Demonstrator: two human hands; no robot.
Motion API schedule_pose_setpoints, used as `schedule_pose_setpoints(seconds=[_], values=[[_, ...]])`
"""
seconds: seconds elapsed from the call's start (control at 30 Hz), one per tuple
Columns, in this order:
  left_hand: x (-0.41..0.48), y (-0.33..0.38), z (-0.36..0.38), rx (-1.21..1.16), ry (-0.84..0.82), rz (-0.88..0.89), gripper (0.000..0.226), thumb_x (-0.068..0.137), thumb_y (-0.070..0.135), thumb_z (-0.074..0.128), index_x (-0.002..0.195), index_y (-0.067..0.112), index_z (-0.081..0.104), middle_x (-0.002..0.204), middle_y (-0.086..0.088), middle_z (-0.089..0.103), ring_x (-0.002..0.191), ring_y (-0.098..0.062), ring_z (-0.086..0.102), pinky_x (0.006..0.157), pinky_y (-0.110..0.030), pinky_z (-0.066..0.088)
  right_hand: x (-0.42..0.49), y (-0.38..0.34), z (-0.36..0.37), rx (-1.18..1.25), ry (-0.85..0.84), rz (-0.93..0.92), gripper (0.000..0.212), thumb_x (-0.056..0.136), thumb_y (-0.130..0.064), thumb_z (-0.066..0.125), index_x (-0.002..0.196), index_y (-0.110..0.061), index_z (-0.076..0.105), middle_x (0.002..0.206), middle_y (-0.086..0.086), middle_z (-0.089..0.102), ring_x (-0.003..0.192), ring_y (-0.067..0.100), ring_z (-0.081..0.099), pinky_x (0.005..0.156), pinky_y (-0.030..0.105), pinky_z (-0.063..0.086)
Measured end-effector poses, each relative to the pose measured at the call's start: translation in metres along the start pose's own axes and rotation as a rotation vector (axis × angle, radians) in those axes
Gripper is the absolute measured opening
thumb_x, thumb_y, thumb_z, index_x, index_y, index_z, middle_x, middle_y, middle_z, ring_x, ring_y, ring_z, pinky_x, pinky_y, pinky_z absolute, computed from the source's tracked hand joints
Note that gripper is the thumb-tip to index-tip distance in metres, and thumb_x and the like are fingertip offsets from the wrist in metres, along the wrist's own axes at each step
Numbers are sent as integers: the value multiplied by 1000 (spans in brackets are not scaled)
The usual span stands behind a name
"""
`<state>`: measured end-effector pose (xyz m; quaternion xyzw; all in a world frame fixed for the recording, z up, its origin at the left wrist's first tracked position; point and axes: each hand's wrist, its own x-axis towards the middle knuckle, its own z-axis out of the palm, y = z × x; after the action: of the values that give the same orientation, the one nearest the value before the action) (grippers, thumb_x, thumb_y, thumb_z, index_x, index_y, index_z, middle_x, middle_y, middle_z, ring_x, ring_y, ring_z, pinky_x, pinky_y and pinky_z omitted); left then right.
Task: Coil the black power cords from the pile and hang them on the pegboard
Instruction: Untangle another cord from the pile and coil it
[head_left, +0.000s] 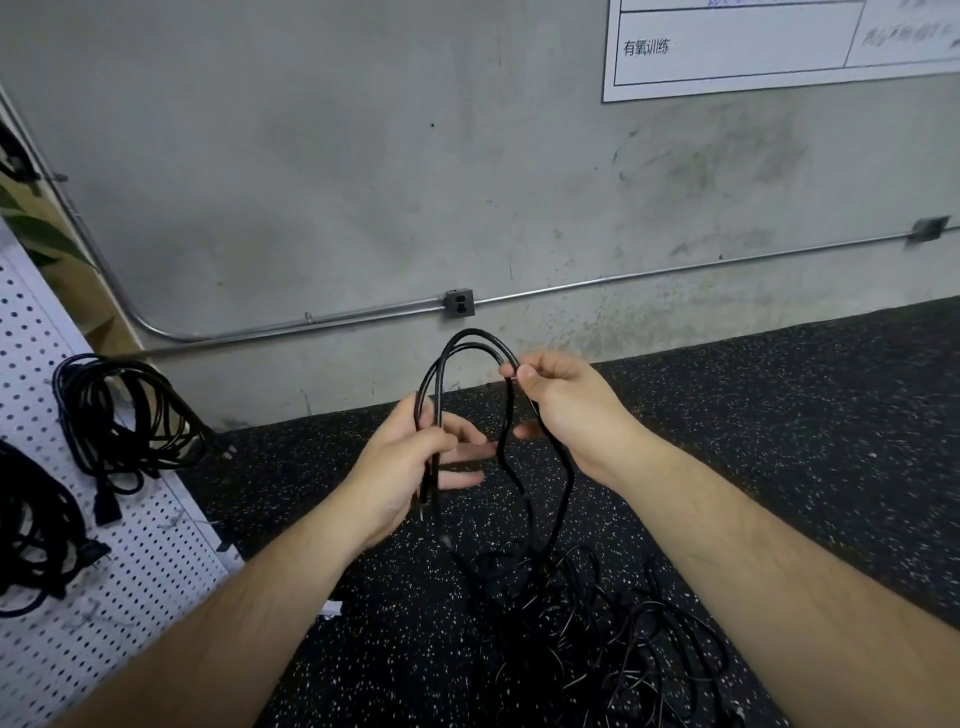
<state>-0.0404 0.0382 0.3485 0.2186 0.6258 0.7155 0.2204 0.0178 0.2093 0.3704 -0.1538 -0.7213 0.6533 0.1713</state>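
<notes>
Floor (779, 415): speckled rubber; pile (597, 623) tangled, lower centre.
Left hand (410, 462): cord (467, 340) loops gripped.
Right hand (566, 410): loop top pinched.
Risk: trailing length could be snagged by pile, loops lost.

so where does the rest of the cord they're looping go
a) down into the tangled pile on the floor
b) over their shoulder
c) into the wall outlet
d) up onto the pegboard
a: the cord is looped between the left hand and the right hand, and below them it hangs down into the tangled pile on the floor.
</notes>
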Motion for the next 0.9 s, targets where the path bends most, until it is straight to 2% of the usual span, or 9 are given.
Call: schedule_pose_setpoints(seconds=[0.1, 0.17, 0.23, 0.33, 0.43, 0.5, 0.63, 0.77, 0.9], values=[[0, 7, -3, -27, 19, 23, 23, 97, -12, 35, 95, 8, 45, 78, -11, 60, 102, -41, 73, 86, -64, 56, -3, -1, -1, 6, -26, -17, 14, 108, -18, 45, 117, -22, 54, 123, 1, 64, 85, 15, 70, 55, 32, 56], [1, 10, -6, -46, 17, 29, 21, 99, -10, 36, 98, 9, 45, 74, -10, 56, 104, -39, 72, 82, -63, 57, -8, -2, -1, -27, -87, -56, 20, 108, -26, 45, 128, -26, 47, 117, -4, 69, 78, 7, 67, 49, 22, 46], [1, 9, -7, 6, 23, 34, 18, 101, -6, 40, 99, 10, 49, 76, -10, 58, 100, -29, 73, 79, -64, 58, -12, -3, 2, -176, -134, -133, 25, 108, -41, 41, 126, -27, 52, 106, -11, 75, 68, 0, 58, 53, 16, 40], [1, 3, -5, 156, 23, 35, 11, 102, 2, 48, 100, 12, 53, 78, -6, 61, 95, -19, 63, 69, -60, 61, -11, -1, 8, -281, -114, -185, 31, 107, -45, 40, 117, -23, 59, 92, -9, 75, 66, 1, 57, 64, 22, 42], [2, 0, -6, 277, 19, 61, 6, 104, 12, 52, 101, 12, 47, 76, -4, 63, 99, -17, 65, 50, -43, 59, -6, 1, 8, -268, -58, -170, 29, 107, -40, 42, 112, -18, 62, 83, -8, 69, 69, 6, 57, 69, 31, 47], [1, -1, -7, 313, -29, 74, 12, 104, 16, 53, 104, 12, 42, 76, -9, 61, 90, -24, 74, 40, -33, 51, -2, -2, 6, -152, -19, -146, 26, 108, -37, 43, 108, -19, 63, 77, -10, 65, 59, 1, 52, 60, 25, 41], [-2, -5, -6, 369, -135, 42, 21, 104, 15, 54, 107, 6, 36, 68, -10, 61, 56, -33, 66, 42, -31, 47, 7, -12, -1, 216, 48, -5, 24, 109, -32, 45, 105, -16, 63, 74, -5, 61, 49, 5, 40, 40, 18, 27], [-1, -8, -7, 350, -153, 62, 18, 104, 21, 55, 102, 11, 40, 54, -5, 47, 48, -24, 53, 53, -30, 44, 8, -16, -8, 361, 68, 47, 22, 109, -26, 44, 112, -14, 62, 86, 1, 74, 52, 8, 39, 41, 20, 29], [1, -9, -11, 372, -127, 108, 22, 107, 32, 46, 104, 11, 53, 55, 1, 35, 43, -17, 37, 54, -24, 40, 11, -11, -18, -162, 96, -131, 27, 105, -10, 42, 127, -22, 53, 113, 2, 68, 66, 9, 55, 55, 23, 44]])
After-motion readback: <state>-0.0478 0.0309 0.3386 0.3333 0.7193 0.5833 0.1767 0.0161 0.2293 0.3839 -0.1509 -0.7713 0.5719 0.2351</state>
